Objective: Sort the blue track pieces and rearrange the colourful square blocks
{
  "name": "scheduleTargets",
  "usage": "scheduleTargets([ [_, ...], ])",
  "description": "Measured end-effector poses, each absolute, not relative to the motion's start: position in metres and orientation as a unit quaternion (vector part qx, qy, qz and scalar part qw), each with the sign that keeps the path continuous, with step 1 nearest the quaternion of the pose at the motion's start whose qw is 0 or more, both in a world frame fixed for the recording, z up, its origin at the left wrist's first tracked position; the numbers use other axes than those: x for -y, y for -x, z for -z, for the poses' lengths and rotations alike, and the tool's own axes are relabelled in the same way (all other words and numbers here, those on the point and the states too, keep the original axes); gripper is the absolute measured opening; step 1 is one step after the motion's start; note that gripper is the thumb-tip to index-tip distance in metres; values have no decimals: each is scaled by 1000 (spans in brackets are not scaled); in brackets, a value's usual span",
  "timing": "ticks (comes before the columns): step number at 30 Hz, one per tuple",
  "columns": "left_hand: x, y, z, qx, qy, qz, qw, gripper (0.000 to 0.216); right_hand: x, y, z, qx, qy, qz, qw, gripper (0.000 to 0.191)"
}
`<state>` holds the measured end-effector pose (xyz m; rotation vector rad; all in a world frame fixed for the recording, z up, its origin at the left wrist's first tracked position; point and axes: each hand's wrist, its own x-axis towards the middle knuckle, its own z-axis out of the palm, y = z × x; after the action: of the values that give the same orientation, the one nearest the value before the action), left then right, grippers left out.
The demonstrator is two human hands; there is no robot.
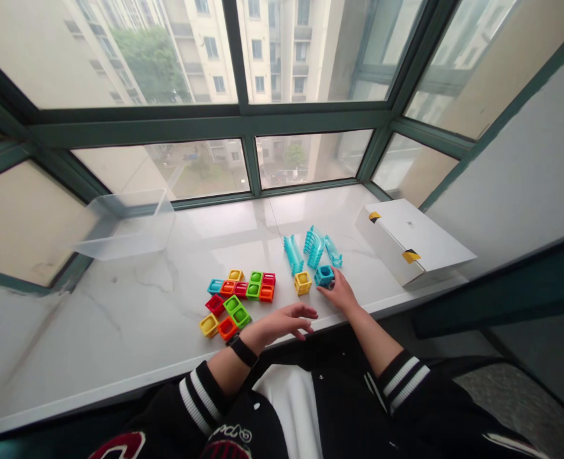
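Observation:
My right hand [341,290] has its thumb and fingers around a blue toy cube block [324,275] on the white sill. Just left of that block sits a yellow cube block [303,283], apart from my fingers. My left hand [289,320] is over the front edge of the sill, its fingers apart and nothing in them. To its left lie colourful cube blocks: a row with a green pair [253,285] and, nearer me, a cluster with another green pair [237,312]. Behind the blue block are clear turquoise track pieces [315,247], one of them curved.
A clear plastic bin [131,245] stands at the back left of the marble-look sill [167,325]. On the right is a white box [415,236] with yellow-and-black tabs. Green-framed windows [250,162] close off the far side.

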<state>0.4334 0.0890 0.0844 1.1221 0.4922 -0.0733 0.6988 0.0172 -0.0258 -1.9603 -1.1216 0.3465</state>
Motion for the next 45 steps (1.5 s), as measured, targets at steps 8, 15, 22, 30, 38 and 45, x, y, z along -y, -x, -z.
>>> scheduleTargets([
  [8, -116, -318, -111, -297, -452, -107, 834, 48, -24, -694, 29, 442, 796, -104, 399, 69],
  [15, -128, -261, -108, -384, -404, -254, 790, 51, -23, -695, 27, 428, 797, -112, 411, 68],
  [22, -137, -246, -95, -478, -367, -358, 713, 46, -20, -694, 22, 425, 802, -126, 399, 64],
  [30, -140, -248, -81, -534, -450, -403, 591, 49, -18, -695, 26, 419, 798, -124, 415, 65],
  [38, -144, -248, -72, -531, -653, -336, 422, 44, -17, -696, 24, 408, 790, -158, 429, 78],
  [45, -149, -237, -66, -532, -733, -289, 310, 45, 12, -713, 10, 447, 711, -228, 493, 73],
])
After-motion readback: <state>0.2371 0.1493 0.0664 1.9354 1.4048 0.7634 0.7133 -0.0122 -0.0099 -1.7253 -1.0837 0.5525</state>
